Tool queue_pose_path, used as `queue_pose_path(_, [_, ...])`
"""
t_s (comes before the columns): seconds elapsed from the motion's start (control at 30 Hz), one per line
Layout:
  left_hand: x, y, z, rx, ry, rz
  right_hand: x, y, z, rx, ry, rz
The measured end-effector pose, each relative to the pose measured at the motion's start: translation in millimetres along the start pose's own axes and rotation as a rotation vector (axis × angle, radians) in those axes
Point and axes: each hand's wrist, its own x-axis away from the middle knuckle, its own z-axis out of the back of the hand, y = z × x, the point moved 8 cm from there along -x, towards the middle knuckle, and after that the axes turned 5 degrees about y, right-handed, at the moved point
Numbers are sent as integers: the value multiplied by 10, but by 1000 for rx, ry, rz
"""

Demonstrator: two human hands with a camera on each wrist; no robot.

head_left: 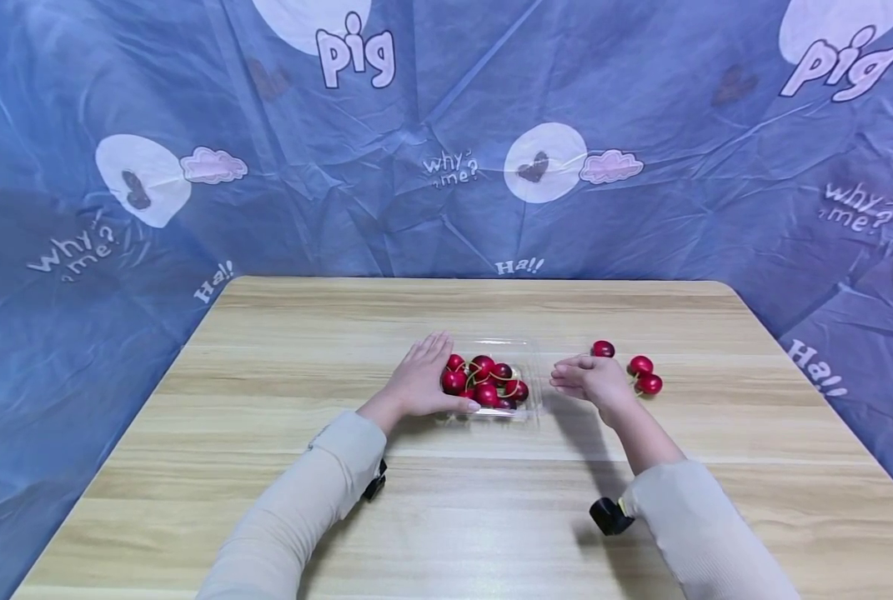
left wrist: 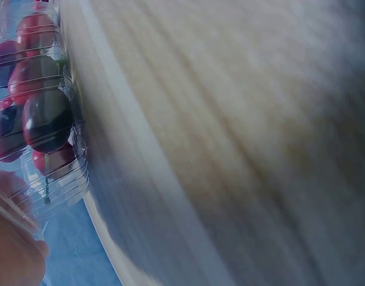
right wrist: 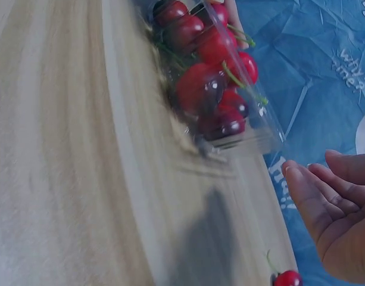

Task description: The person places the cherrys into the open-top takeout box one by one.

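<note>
A clear plastic box (head_left: 534,379) stands mid-table, holding several red cherries (head_left: 485,392) with green stems. My left hand (head_left: 422,379) rests against the box's left side, its fingers straight toward the far edge and its thumb along the front rim. In the left wrist view, part of that hand (left wrist: 15,253) shows beside the ribbed wall. Just right of the box, my right hand (head_left: 592,383) hovers with nothing in it; its fingers (right wrist: 310,187) are loosely extended and apart from the box in the right wrist view.
Beyond the right hand lies a cherry (head_left: 603,348), with two more cherries (head_left: 644,375) farther right. The wooden table (head_left: 461,517) ends at a blue printed cloth (head_left: 446,217) behind. A black wrist camera (head_left: 611,516) hangs below the right sleeve.
</note>
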Motion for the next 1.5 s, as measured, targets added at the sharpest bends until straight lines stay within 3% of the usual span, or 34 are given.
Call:
queue_pose_path(0.5, [-23,-19,-26,-16,3,9,117,226,256,-180,93,-27])
queue_pose_path(0.73, [-16,-13,-17,-21,-1,9,52,477,404,-235,102,-31])
queue_pose_path(1.0, [-19,-9,-17,-29,-6,8,198,427,422,-275,141,-101])
queue_pose_path(1.5, [-8,-1,-13,-16,-4,4,218,579,609,-305,199,-161])
